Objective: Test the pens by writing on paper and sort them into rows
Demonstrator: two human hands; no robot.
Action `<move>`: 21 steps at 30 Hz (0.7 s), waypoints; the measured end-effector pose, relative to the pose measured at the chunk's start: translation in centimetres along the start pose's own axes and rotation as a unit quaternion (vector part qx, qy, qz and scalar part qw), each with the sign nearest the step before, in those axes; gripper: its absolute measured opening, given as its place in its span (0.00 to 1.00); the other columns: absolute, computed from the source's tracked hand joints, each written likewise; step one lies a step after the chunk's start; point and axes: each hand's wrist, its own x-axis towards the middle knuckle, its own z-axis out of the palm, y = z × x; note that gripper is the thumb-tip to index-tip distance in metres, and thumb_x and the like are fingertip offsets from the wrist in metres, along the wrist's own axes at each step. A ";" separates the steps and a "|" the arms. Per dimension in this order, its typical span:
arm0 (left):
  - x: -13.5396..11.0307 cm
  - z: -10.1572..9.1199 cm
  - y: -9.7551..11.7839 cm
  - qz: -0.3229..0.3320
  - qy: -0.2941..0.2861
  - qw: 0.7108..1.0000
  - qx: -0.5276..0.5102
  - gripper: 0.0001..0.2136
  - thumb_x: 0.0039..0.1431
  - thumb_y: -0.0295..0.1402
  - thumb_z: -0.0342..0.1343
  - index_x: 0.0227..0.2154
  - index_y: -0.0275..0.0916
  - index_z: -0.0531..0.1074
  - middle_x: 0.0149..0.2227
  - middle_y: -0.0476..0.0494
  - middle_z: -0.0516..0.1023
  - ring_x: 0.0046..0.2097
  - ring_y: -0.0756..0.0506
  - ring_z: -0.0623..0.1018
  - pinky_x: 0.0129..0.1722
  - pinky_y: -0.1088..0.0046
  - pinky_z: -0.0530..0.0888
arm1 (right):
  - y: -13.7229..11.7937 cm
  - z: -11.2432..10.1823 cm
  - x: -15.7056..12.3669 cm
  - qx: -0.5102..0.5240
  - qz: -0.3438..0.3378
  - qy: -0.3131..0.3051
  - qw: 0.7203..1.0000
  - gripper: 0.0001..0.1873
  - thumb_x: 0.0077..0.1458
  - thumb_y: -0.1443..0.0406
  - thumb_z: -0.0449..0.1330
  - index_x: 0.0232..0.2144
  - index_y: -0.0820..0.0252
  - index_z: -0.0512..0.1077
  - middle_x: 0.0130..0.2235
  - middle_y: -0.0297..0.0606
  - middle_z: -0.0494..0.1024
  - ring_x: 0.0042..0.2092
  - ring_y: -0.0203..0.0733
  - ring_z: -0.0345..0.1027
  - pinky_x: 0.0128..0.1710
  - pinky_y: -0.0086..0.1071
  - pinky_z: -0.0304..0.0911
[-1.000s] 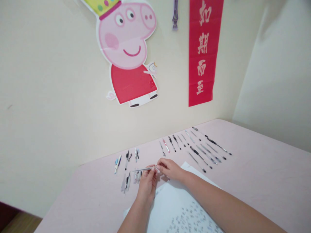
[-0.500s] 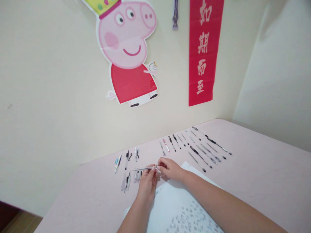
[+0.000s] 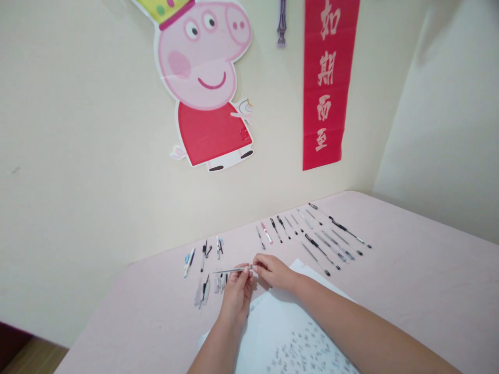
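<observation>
Held nearly level above the table is a slim greyish pen (image 3: 226, 271), its thin end pointing left. My left hand (image 3: 237, 292) is closed around it, thumb and fingers pinching near its right end. My right hand (image 3: 272, 269) has its fingertips pinched together at that same end; the small part between them is mostly hidden. Just left of my left hand, and partly behind it, lie short pen parts (image 3: 219, 283). A group of clear and black pen pieces (image 3: 203, 292) lies farther left.
Sheets of paper (image 3: 284, 327) with handwriting lie beneath my forearms. Rows of pens (image 3: 317, 248) spread across the pink table (image 3: 421, 270) to the right. More pen parts, including a blue-and-white pen (image 3: 189, 262), lie at the left back. The wall (image 3: 128, 208) rises behind the table.
Almost nothing differs. Both hands stay at the pen's right end, with only a very slight shift of the fingertips.
</observation>
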 end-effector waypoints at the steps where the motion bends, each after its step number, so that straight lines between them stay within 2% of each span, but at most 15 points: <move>1: 0.0 0.0 0.0 -0.001 0.002 1.000 0.001 0.10 0.41 0.25 0.66 0.28 0.34 0.72 0.25 0.49 0.75 0.25 0.55 0.74 0.25 0.85 0.72 | 0.0 0.0 0.0 -0.002 -0.004 -0.002 1.000 0.06 0.54 0.67 0.52 0.26 0.61 0.64 0.24 0.30 0.66 0.27 0.32 0.57 0.27 0.25 0.51; 6: -0.1 0.0 0.0 -0.005 0.008 1.000 0.005 0.08 0.43 0.24 0.64 0.29 0.34 0.72 0.25 0.50 0.74 0.25 0.55 0.74 0.25 0.85 0.72 | 0.1 0.0 0.1 -0.016 0.000 -0.012 1.000 0.15 0.58 0.65 0.47 0.20 0.61 0.61 0.21 0.29 0.63 0.25 0.32 0.56 0.26 0.25 0.50; 13: -0.1 0.0 0.0 -0.002 0.003 1.000 0.003 0.08 0.44 0.24 0.64 0.28 0.33 0.72 0.25 0.49 0.75 0.26 0.56 0.74 0.26 0.85 0.72 | -0.2 -0.1 0.0 -0.013 0.012 0.000 1.000 0.06 0.55 0.66 0.52 0.27 0.61 0.65 0.24 0.30 0.67 0.26 0.33 0.58 0.26 0.25 0.50; 18: 0.0 0.1 0.0 -0.005 0.008 1.000 0.006 0.08 0.43 0.23 0.64 0.28 0.33 0.72 0.25 0.50 0.75 0.25 0.55 0.74 0.25 0.85 0.72 | -0.3 -0.1 0.0 -0.018 0.010 -0.013 1.000 0.14 0.57 0.66 0.48 0.21 0.61 0.62 0.21 0.30 0.64 0.25 0.32 0.57 0.26 0.25 0.50; 21: 0.0 0.1 0.0 -0.005 0.013 1.000 0.002 0.08 0.43 0.23 0.64 0.28 0.33 0.72 0.25 0.50 0.74 0.25 0.56 0.74 0.25 0.85 0.71 | -0.2 -0.1 0.0 -0.017 0.015 -0.007 1.000 0.13 0.58 0.65 0.48 0.22 0.61 0.63 0.21 0.30 0.65 0.25 0.32 0.57 0.26 0.25 0.50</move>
